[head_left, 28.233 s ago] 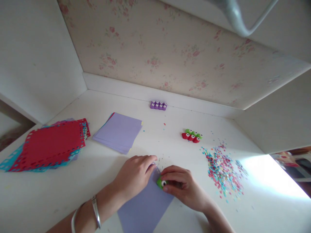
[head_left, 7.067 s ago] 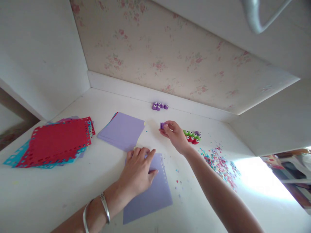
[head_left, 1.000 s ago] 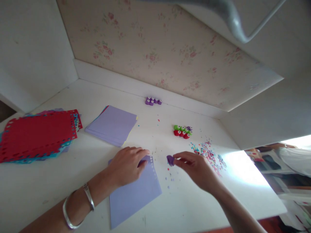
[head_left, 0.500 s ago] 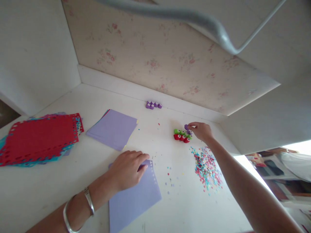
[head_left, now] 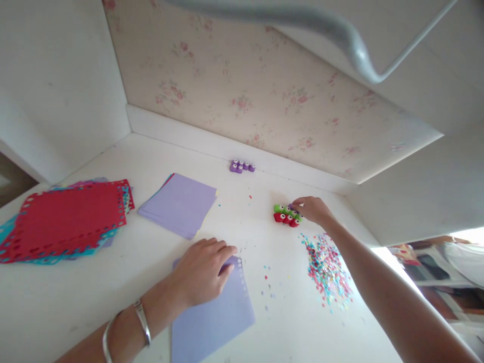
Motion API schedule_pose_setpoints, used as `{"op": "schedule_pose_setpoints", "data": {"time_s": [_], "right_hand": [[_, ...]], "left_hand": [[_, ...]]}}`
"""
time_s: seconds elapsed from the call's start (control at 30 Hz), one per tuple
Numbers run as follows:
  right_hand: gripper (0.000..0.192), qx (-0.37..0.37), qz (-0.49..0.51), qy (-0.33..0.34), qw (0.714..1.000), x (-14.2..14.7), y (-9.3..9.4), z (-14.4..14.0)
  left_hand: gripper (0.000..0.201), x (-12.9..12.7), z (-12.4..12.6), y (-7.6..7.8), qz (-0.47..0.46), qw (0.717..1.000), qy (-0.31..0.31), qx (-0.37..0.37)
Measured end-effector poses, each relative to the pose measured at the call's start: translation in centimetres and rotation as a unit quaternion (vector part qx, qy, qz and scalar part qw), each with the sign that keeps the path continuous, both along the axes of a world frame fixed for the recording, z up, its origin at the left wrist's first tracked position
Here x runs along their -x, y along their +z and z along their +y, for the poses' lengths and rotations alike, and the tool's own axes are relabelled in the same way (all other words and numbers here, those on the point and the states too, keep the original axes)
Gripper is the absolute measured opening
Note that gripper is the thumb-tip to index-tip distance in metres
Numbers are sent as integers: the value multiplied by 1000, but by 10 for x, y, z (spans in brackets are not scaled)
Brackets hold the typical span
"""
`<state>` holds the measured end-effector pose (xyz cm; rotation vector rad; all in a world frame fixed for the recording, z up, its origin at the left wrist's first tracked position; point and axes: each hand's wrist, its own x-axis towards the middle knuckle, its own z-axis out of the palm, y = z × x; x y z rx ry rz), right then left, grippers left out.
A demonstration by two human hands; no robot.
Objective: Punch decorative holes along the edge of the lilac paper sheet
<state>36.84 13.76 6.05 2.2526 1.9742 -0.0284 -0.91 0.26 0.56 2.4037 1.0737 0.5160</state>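
Observation:
My left hand (head_left: pixel 206 272) rests on a purple sheet of paper (head_left: pixel 215 327), palm down, its thumb apart from its fingers. Small punched holes run along the sheet's upper right edge. At the back right, the fingertips of my right hand (head_left: pixel 312 209) pinch a small purple craft punch (head_left: pixel 292 206), partly hidden by the fingers. That punch is down behind a row of green craft punches (head_left: pixel 286 210), with red craft punches (head_left: pixel 287 218) in front. Nearer the wall stands a cluster of purple craft punches (head_left: pixel 241 166).
Left of my left hand lies a stack of purple sheets (head_left: pixel 185 201). Farther left are red and blue sheets (head_left: pixel 75 212) with punched edges. A heap of coloured confetti (head_left: pixel 327 269) lies below my right hand. A grey metal bar (head_left: pixel 340 38) crosses overhead.
My right hand has lowered the purple punch to the table behind the green ones. My left hand stays on the sheet. The view has shifted slightly.

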Motion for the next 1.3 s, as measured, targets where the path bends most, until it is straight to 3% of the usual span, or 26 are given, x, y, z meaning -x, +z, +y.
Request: {"op": "schedule_pose_setpoints", "data": {"time_s": [0.13, 0.23, 0.4, 0.57, 0.83, 0.97, 1.07, 1.3], "right_hand": [[32, -17, -5, -1, 1000, 15, 6, 7], [35, -32, 13, 30, 999, 43, 4, 20], [42, -40, 82, 125, 988, 109, -17, 52], [49, -68, 122, 177, 974, 163, -34, 87], [33, -80, 129, 187, 971, 175, -32, 108], [26, -71, 144, 180, 971, 170, -26, 95], [27, -83, 172, 159, 969, 165, -26, 70], [27, -137, 240, 110, 955, 137, -32, -39]], "left_hand": [[25, 0, -1, 1, -7, 1000, -3, -9], [31, 0, -2, 2, -5, 1000, -2, -11], [53, 0, -2, 0, -4, 1000, 8, -20], [52, 0, -2, 1, -11, 999, 17, -33], [29, -1, 5, 1, 13, 998, 20, -65], [16, -1, 4, 2, 30, 997, 19, -72], [10, 0, 4, 4, 19, 997, 25, -76], [12, 1, 2, 7, -41, 989, 35, -137]]}}
